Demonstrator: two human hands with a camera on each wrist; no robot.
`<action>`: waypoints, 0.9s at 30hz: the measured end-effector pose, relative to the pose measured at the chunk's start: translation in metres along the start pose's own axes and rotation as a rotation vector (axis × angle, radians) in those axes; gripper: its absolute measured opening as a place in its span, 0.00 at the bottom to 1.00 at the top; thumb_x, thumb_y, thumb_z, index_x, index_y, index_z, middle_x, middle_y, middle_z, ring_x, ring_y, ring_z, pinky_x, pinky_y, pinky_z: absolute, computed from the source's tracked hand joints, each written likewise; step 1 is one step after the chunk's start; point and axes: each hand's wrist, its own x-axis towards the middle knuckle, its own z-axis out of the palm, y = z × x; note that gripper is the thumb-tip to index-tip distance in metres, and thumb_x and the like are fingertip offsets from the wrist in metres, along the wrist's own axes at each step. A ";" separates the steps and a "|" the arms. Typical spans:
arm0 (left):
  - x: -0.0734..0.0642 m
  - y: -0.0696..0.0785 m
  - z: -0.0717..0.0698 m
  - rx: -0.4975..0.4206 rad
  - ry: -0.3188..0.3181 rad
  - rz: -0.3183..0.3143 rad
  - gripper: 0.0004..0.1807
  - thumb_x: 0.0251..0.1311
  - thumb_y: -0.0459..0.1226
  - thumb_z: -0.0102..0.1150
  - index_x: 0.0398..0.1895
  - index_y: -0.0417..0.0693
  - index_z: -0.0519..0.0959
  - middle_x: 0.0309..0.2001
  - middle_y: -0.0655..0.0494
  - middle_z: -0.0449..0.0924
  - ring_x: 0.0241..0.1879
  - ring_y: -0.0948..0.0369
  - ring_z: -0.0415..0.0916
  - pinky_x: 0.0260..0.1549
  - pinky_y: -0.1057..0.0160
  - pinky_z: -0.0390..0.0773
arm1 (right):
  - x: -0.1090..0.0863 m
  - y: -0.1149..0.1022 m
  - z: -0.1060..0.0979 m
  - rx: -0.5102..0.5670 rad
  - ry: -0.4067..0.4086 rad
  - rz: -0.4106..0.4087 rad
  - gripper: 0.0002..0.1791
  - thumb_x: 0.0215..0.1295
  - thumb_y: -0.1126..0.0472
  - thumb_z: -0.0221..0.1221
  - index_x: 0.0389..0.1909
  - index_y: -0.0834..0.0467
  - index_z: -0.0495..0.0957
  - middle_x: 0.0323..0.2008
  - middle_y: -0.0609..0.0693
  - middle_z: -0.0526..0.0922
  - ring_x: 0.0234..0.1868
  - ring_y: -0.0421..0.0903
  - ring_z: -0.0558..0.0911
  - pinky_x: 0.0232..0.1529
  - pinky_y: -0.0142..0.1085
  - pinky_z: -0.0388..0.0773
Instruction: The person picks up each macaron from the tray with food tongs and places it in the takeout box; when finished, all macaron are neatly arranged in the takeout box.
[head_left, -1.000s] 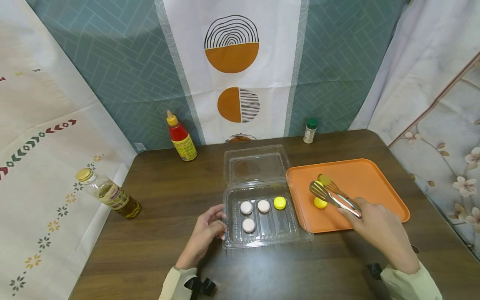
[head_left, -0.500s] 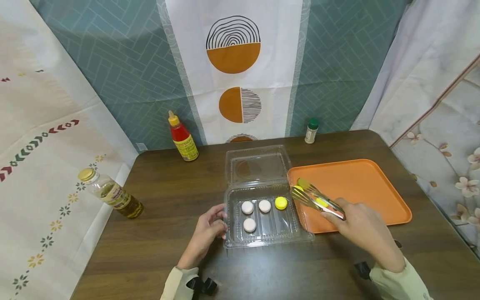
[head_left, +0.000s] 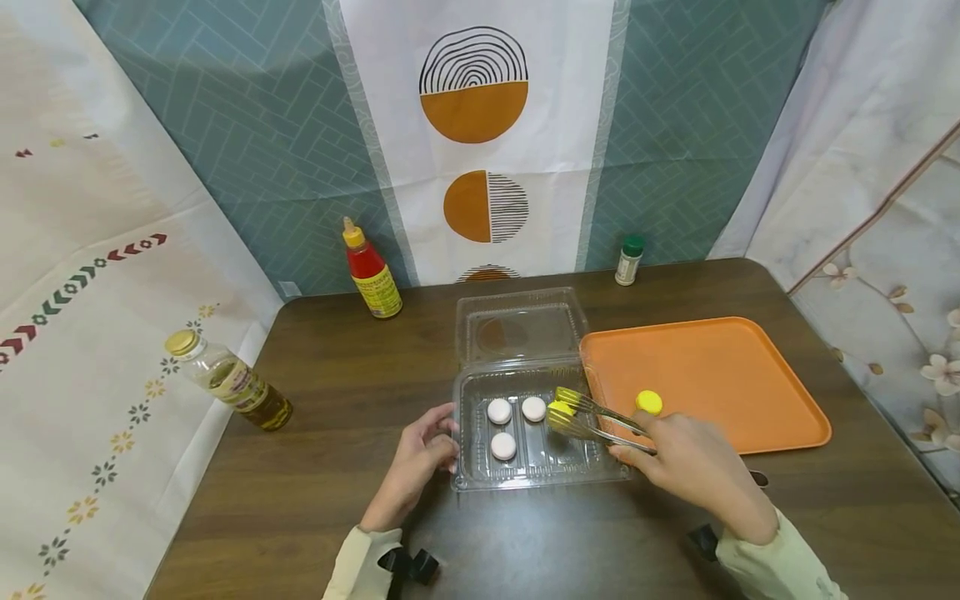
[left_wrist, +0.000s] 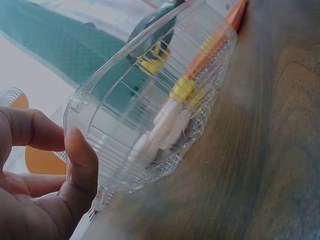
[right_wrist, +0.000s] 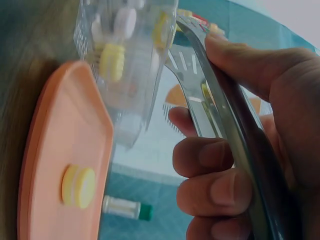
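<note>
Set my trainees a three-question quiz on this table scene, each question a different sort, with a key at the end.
1. Count: how many white macarons lie in the clear container?
2. True or false: the left hand is resting on the orange tray.
3. Fill in the blank: the right hand holds a pair of metal ____.

Key:
1. Three.
2. False; it pinches the edge of the clear container.
3. Tongs.
</note>
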 end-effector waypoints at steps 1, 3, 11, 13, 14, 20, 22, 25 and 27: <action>0.000 0.000 0.000 0.000 -0.001 0.000 0.33 0.52 0.18 0.50 0.66 0.25 0.67 0.41 0.42 0.71 0.20 0.61 0.70 0.20 0.68 0.75 | 0.001 -0.002 0.001 0.003 -0.006 -0.009 0.22 0.60 0.39 0.68 0.41 0.53 0.80 0.16 0.38 0.63 0.18 0.37 0.64 0.14 0.35 0.60; 0.000 0.000 0.000 -0.002 -0.005 0.000 0.33 0.52 0.18 0.49 0.66 0.25 0.66 0.41 0.42 0.70 0.20 0.61 0.70 0.20 0.69 0.75 | 0.003 -0.005 0.003 0.001 -0.020 -0.035 0.21 0.60 0.39 0.67 0.38 0.52 0.79 0.16 0.37 0.62 0.17 0.36 0.63 0.14 0.34 0.59; -0.001 -0.001 0.000 -0.010 -0.019 0.036 0.33 0.51 0.17 0.49 0.66 0.24 0.66 0.40 0.44 0.70 0.21 0.63 0.70 0.20 0.69 0.76 | 0.012 -0.016 0.007 -0.010 -0.081 -0.127 0.20 0.60 0.39 0.67 0.32 0.51 0.78 0.14 0.37 0.59 0.16 0.34 0.59 0.14 0.32 0.56; -0.001 -0.001 0.000 -0.013 -0.021 0.045 0.33 0.51 0.17 0.49 0.66 0.23 0.67 0.40 0.44 0.70 0.21 0.63 0.71 0.20 0.69 0.76 | 0.015 -0.018 0.007 -0.022 -0.088 -0.154 0.20 0.59 0.40 0.68 0.30 0.51 0.76 0.14 0.37 0.58 0.16 0.34 0.58 0.14 0.32 0.55; -0.001 -0.001 0.000 -0.013 -0.022 0.047 0.33 0.51 0.17 0.49 0.66 0.23 0.66 0.39 0.44 0.70 0.21 0.63 0.70 0.20 0.69 0.76 | 0.016 -0.019 0.008 -0.029 -0.089 -0.168 0.20 0.59 0.40 0.68 0.29 0.51 0.75 0.14 0.37 0.58 0.16 0.34 0.58 0.14 0.32 0.54; 0.000 0.000 0.001 -0.014 -0.017 0.037 0.33 0.50 0.17 0.49 0.66 0.23 0.66 0.39 0.43 0.70 0.21 0.63 0.70 0.20 0.70 0.76 | 0.021 -0.024 0.007 -0.052 -0.107 -0.195 0.21 0.57 0.41 0.70 0.25 0.51 0.73 0.15 0.39 0.60 0.16 0.36 0.58 0.14 0.32 0.53; 0.000 0.000 0.001 -0.012 -0.016 0.039 0.33 0.50 0.17 0.49 0.66 0.23 0.66 0.39 0.43 0.70 0.21 0.63 0.70 0.20 0.70 0.76 | 0.023 -0.025 0.007 -0.050 -0.119 -0.184 0.22 0.57 0.41 0.70 0.24 0.51 0.72 0.15 0.40 0.61 0.16 0.36 0.58 0.14 0.32 0.53; 0.000 0.000 0.001 -0.010 -0.012 0.042 0.33 0.50 0.17 0.49 0.65 0.24 0.67 0.39 0.44 0.70 0.21 0.63 0.70 0.20 0.70 0.76 | 0.024 -0.027 0.006 -0.049 -0.133 -0.165 0.22 0.56 0.42 0.71 0.24 0.52 0.72 0.15 0.40 0.62 0.16 0.37 0.59 0.14 0.32 0.54; 0.000 0.000 0.001 -0.011 -0.013 0.043 0.33 0.50 0.17 0.49 0.66 0.23 0.67 0.39 0.44 0.70 0.22 0.63 0.70 0.20 0.70 0.76 | 0.025 -0.028 0.006 -0.049 -0.137 -0.157 0.22 0.56 0.42 0.71 0.23 0.51 0.72 0.15 0.40 0.62 0.16 0.37 0.60 0.14 0.32 0.55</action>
